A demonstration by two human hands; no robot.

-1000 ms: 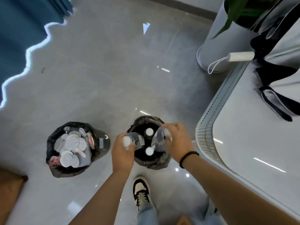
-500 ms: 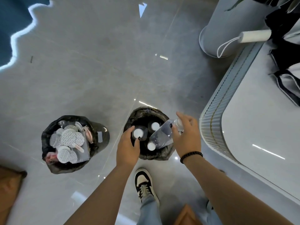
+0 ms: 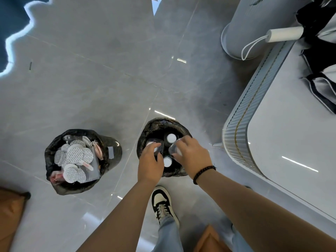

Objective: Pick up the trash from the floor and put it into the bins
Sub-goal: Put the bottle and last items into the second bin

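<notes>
I'm looking straight down at a grey tiled floor [image 3: 101, 73] with two bins lined in black bags. The bottle bin [image 3: 156, 126] sits at lower centre of the frame, and both of my hands are over its mouth. My left hand [image 3: 150, 163] is curled, fingers bent down onto a clear plastic bottle [image 3: 151, 141] at the left side of the bin; I can't tell whether it actually grips the bottle or only rests on it. My right hand [image 3: 192, 155], with a dark bead bracelet [image 3: 203, 171] at the wrist, is closed around a second clear bottle [image 3: 172, 147], whose body shows just left of the fingers, tilted into the bin. Two more bottles stand in there, seen as white caps: one [image 3: 171, 138] at the upper part of the opening, one [image 3: 167, 161] between my hands.

At lower left of the frame stands the other bin [image 3: 116, 148], well apart from the first, heaped with round white printed discs [image 3: 76, 157] and some wrappers.

A black-and-cream sneaker [image 3: 161, 202] is planted just below the bottle bin. On the right edge runs a white worktop [image 3: 294, 135] with a ribbed rim, and a pale round planter [image 3: 254, 24] sits at upper right.
</notes>
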